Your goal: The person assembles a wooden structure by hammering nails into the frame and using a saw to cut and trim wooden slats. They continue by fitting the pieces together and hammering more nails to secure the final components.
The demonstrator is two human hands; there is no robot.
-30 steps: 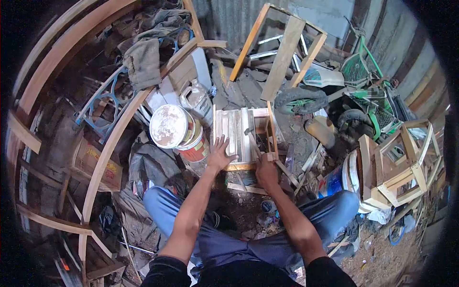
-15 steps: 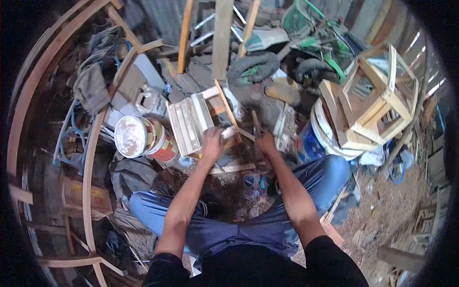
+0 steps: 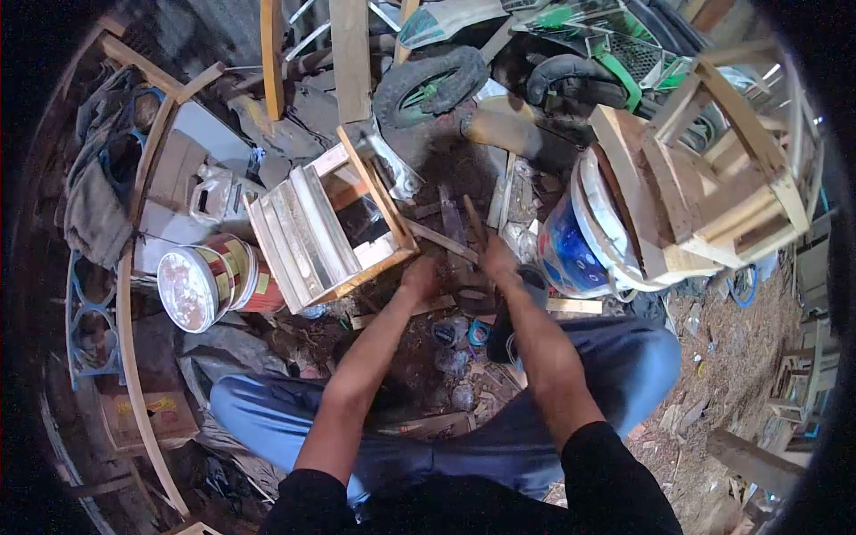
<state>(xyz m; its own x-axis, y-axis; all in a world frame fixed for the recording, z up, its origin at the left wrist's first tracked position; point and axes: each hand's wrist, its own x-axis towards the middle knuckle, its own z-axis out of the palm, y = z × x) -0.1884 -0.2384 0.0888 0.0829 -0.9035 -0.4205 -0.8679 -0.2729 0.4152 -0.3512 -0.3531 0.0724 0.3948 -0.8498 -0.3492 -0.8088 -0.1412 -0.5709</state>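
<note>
My left hand (image 3: 419,276) is low over the dirt floor just below the near corner of a small slatted wooden crate (image 3: 308,236), which lies tilted on its side. Its fingers look curled, but motion blur hides whether anything is in them. My right hand (image 3: 496,260) is beside it to the right, closed around the handle of a thin dark tool (image 3: 473,223) that points up and away from me. A loose wooden strip (image 3: 443,241) lies between the crate and my right hand. My knees in blue trousers frame the spot.
A paint can (image 3: 201,287) lies left of the crate, with a plastic jerrycan (image 3: 210,196) behind it. A blue and white bucket (image 3: 571,248) stands right, a wooden stool frame (image 3: 713,169) resting on it. A tyre (image 3: 428,85) and green machinery lie behind. Curved timber (image 3: 129,357) runs along the left.
The view has swung left and down. My left hand left the crate's slats, picked up a small piece, and dropped to the ground. My right hand stayed on the tool.
</note>
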